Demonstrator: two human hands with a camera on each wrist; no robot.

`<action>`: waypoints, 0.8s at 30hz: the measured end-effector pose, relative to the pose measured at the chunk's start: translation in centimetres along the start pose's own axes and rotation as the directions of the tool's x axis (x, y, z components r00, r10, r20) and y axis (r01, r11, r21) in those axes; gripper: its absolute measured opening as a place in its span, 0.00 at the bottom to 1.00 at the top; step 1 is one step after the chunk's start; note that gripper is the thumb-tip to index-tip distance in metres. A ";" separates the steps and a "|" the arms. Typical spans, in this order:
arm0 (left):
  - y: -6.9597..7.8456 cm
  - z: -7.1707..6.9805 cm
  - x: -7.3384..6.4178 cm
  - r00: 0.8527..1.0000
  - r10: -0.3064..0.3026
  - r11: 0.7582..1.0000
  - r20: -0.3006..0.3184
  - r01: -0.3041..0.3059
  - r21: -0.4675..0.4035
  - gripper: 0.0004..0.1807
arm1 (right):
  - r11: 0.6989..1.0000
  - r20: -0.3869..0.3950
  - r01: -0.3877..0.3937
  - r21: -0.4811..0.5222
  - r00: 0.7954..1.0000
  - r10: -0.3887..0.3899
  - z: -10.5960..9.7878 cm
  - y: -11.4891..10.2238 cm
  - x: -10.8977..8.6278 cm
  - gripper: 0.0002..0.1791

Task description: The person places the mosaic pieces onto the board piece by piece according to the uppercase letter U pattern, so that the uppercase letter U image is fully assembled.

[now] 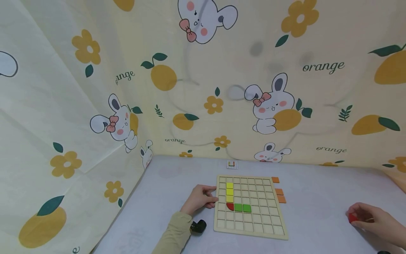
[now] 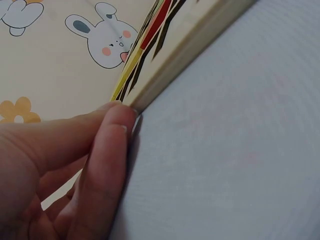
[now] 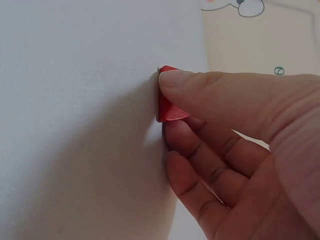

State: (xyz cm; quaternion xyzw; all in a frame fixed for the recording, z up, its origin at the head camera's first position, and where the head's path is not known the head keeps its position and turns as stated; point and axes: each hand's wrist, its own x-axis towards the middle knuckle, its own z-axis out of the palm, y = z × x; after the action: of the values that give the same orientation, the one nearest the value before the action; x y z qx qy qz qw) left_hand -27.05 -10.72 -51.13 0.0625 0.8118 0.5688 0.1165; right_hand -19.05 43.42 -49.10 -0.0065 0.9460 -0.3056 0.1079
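Observation:
A wooden grid board (image 1: 253, 225) lies on the pale table. In its cells sit three yellow tiles (image 1: 229, 191) in a column, a red quarter-round tile (image 1: 230, 206) and two green tiles (image 1: 242, 207). My left hand (image 1: 203, 198) rests at the board's left edge (image 2: 165, 70), fingertips (image 2: 117, 120) touching it. At the far right my right hand (image 1: 364, 215) pinches a small red piece (image 3: 167, 107) between thumb and fingers, low over the table.
Three orange tiles (image 1: 279, 192) lie on the table beside the board's right edge. A small pattern card (image 1: 232, 164) sits behind the board. A black wrist device (image 1: 198, 226) is on my left sleeve. Printed cloth walls stand left and behind.

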 end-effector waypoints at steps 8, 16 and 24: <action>0.0 0.0 0.0 1.000 0.001 1.000 0.000 -0.001 0.003 0.27 | 1.000 -0.006 0.014 0.023 1.000 -0.013 0.0 -0.5 0.1 0.15; 0.1 0.0 -0.1 1.000 0.004 1.000 0.003 -0.004 0.001 0.27 | 0.974 0.075 0.061 0.216 0.994 -0.078 0.3 -2.0 0.5 0.22; 0.0 0.0 0.0 1.000 0.003 1.000 0.005 -0.003 -0.005 0.27 | 0.945 0.131 0.050 0.323 0.987 -0.097 1.1 -5.2 1.2 0.23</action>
State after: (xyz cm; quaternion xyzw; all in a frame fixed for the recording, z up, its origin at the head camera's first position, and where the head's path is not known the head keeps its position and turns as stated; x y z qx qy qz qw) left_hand -27.06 -10.73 -51.11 0.0648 0.8099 0.5710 0.1176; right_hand -20.27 38.53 -47.18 -0.0467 0.8729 -0.4571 0.1644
